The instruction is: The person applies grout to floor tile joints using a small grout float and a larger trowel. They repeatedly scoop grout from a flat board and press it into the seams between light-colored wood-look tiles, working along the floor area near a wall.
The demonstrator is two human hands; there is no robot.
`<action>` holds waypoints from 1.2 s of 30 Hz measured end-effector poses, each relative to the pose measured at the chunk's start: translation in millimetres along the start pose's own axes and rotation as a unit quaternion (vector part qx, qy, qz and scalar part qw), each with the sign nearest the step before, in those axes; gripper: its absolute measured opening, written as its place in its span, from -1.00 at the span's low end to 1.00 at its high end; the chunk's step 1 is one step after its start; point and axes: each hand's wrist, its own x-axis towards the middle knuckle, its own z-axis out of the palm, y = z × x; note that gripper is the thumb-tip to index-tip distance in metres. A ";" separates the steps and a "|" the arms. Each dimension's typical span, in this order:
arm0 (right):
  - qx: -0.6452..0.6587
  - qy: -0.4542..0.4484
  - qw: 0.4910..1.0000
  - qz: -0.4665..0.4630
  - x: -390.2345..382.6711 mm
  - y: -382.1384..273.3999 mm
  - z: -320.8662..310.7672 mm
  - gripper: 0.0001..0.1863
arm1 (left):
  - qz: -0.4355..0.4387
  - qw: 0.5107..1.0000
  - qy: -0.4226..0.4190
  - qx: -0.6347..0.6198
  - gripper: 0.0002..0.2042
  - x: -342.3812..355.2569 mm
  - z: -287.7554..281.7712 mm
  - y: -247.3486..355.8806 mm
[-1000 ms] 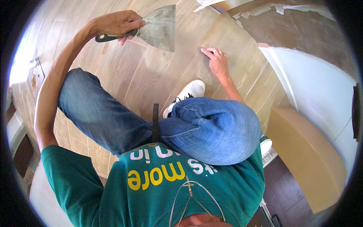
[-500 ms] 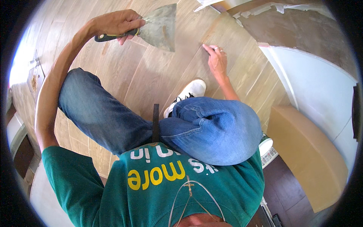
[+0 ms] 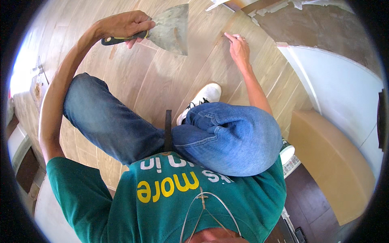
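Observation:
My left hand (image 3: 125,26) is closed around the black handle of a wide putty knife (image 3: 172,30). Its flared metal blade carries pale smears and a rusty streak, and it is held over the wood-look plank floor (image 3: 158,75). Off to the right, my right hand (image 3: 240,50) reaches down to the planks with its index finger stretched out, the tip at a brownish smear along a seam. A ring shows on one of its other fingers, which are partly bent. I see nothing held in this hand.
My white shoe (image 3: 206,95) and jeans-clad legs are between my arms. Right of them, a pale panel (image 3: 336,77) stands beside a brown sheet (image 3: 330,166). A brown surface with torn white edging (image 3: 312,30) lies far right. A white-lidded container (image 3: 287,154) is beside my knee.
My right hand has moved slightly away from me and to the right along the floor, its index finger now straighter. The left hand and putty knife have stayed in place.

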 end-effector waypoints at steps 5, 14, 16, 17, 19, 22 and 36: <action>0.016 -0.047 0.998 -0.041 -41.7 -29.5 14.6 -0.47 | -0.004 1.000 -0.002 -0.018 -0.48 -1.1 -3.0 -1.3; 0.351 0.156 0.923 -0.024 -21.5 -110.0 -91.7 -0.68 | 0.106 0.994 0.001 -0.037 -0.47 -11.7 -5.3 5.7; 0.353 0.260 0.886 -0.149 -6.3 -119.0 -106.0 -0.54 | 0.088 0.988 -0.021 -0.125 -0.54 -12.4 -11.9 39.0; 0.333 0.272 0.881 -0.195 6.2 -132.2 -108.7 -0.52 | 0.066 0.983 -0.020 -0.173 -0.57 -23.5 -11.4 51.0; 0.278 0.287 0.880 -0.256 26.2 -150.1 -115.0 -0.48 | 0.120 0.977 0.001 -0.179 -0.52 -40.5 -17.4 54.2; 0.258 0.264 0.891 -0.264 22.7 -109.4 -110.8 -0.41 | 0.054 0.983 0.072 -0.158 -0.50 -39.5 9.3 75.5; 0.501 -0.092 0.860 -0.042 206.0 37.4 -11.3 -0.65 | -0.011 0.777 0.498 -0.384 -0.64 -18.9 136.7 -78.0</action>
